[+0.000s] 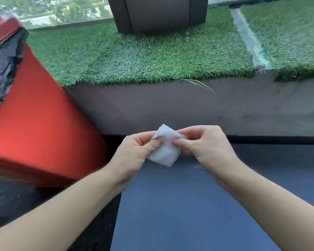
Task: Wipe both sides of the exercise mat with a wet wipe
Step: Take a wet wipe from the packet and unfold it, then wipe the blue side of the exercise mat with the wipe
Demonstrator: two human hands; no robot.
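Observation:
A folded white wet wipe (166, 151) is held in the air between both hands, above the far end of a blue exercise mat (198, 205) that lies flat on the dark floor. My left hand (134, 153) pinches the wipe's left edge with thumb and fingers. My right hand (205, 142) pinches its upper right corner. The wipe is still folded into a small square, with one corner sticking up. The mat runs from the grey step toward me and off the bottom and right of the view.
A red padded block (42, 127) with a torn black cover leans at the left beside the mat. Ahead rises a grey step (188, 107) topped with green artificial turf (143, 55). A dark post base (159, 13) stands on the turf by a window.

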